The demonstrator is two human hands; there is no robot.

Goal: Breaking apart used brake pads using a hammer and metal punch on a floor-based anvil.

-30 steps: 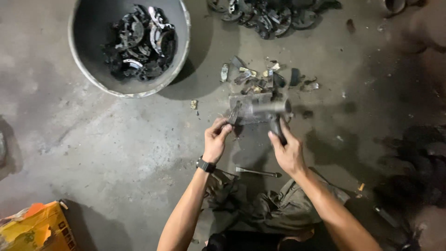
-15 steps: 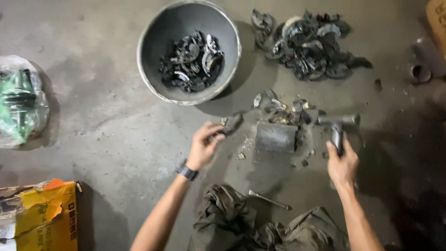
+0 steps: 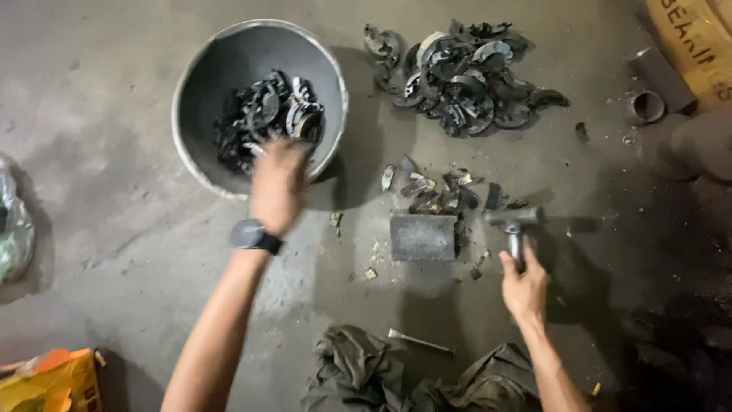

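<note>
My left hand [image 3: 278, 183], with a dark watch on the wrist, reaches over the rim of a round grey metal basin [image 3: 200, 91] that holds several dark curved metal parts [image 3: 263, 114]; the hand is blurred and I cannot tell whether it holds anything. My right hand [image 3: 522, 286] grips the handle of a metal hammer [image 3: 515, 221] lying near the floor, right of a square grey metal block [image 3: 423, 236]. Small broken metal pieces [image 3: 438, 187] lie just behind the block.
A pile of dark curved metal parts [image 3: 465, 72] lies at the back right, with short metal tubes [image 3: 648, 107] beyond. A thin chisel [image 3: 419, 341] and crumpled dark cloth [image 3: 358, 370] lie near me. An orange-yellow bag [image 3: 53, 381] sits bottom left.
My left hand has moved from the block area up and left to the basin. My right hand has taken the hammer off to the right of the block.
</note>
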